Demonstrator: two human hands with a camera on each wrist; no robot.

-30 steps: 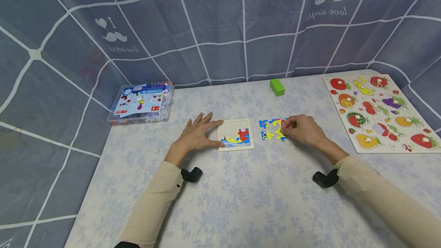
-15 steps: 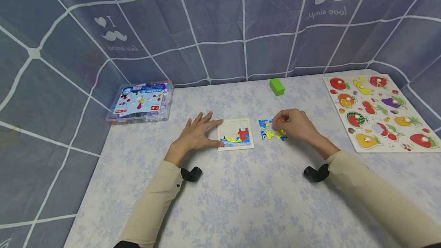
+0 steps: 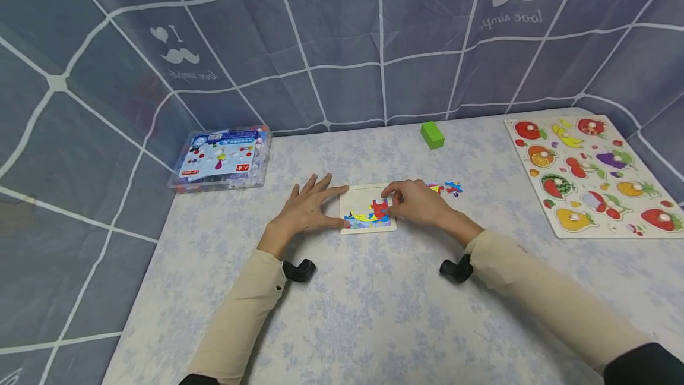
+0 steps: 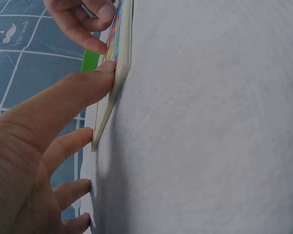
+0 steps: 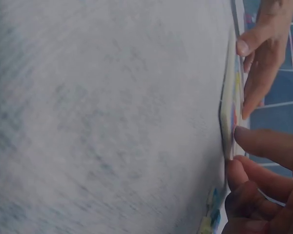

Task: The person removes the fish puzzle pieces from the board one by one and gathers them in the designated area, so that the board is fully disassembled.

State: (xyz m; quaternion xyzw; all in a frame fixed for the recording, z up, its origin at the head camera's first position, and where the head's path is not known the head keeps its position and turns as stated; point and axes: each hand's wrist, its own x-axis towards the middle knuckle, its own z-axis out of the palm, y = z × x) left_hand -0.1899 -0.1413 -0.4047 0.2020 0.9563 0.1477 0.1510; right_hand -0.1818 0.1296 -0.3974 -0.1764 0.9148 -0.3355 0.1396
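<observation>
A small square wooden puzzle tray lies mid-table, its lower part filled with red, yellow and blue pieces. My left hand is spread beside it, with thumb and index finger touching its left edge. The remaining fingers rest on the cloth in the left wrist view. My right hand is over the tray's right side, thumb and index finger bent at its filled pieces. In the right wrist view, the thumb is close to the tray's corner. Whether these fingers hold a puzzle piece I cannot tell. Loose puzzle pieces show behind the right hand, which hides others.
A green block stands near the back curtain. At the far right lies a wooden fruit board with knobs. A clear plastic box with a printed label sits at the back left. Grey checked curtain encloses the table.
My right hand has moved left from the loose pieces to the tray's right side. The left hand has stayed at the tray's left edge.
</observation>
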